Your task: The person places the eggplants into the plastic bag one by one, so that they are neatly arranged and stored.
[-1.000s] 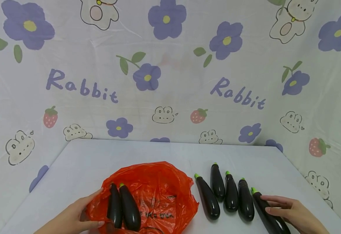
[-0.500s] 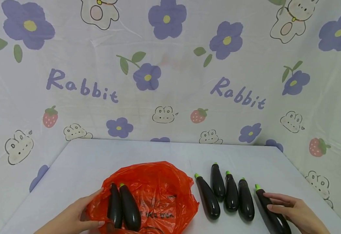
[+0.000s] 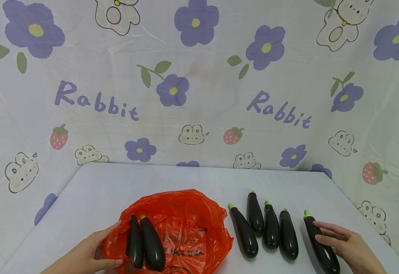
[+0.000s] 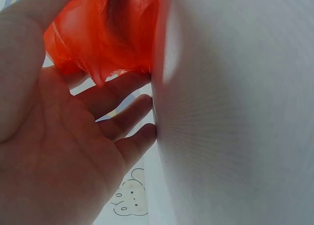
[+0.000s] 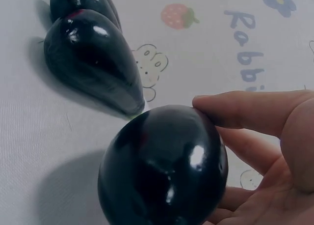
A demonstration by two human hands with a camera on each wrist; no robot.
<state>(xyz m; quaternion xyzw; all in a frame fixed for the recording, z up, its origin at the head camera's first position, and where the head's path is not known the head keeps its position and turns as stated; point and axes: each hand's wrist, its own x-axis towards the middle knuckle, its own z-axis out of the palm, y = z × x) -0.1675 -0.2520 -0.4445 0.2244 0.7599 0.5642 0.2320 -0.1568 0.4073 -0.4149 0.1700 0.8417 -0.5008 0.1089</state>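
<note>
In the head view an open red plastic bag (image 3: pixel 182 236) lies on the table with two dark eggplants (image 3: pixel 153 243) inside, towards its left. At the bag's left rim is my left hand (image 3: pixel 89 251), thumb over the edge and fingers outside, pinching the plastic (image 4: pixel 130 33). My right hand (image 3: pixel 353 243) holds the rightmost eggplant (image 3: pixel 322 245) from its right side between thumb and fingers. Close up in the right wrist view, the thumb presses on that eggplant's (image 5: pixel 162 166) glossy skin, and a shadow falls beside it. Its underside is hidden there.
Several more eggplants (image 3: pixel 271 228) lie side by side between bag and right hand, green stems pointing away. The white table (image 3: pixel 151 177) ends at a hanging cloth (image 3: pixel 213 110) printed with flowers and rabbits, which also runs along both sides.
The eggplant in my right hand has shifted away from me and slightly right, widening the gap to its neighbour. My left hand and the bag look unmoved.
</note>
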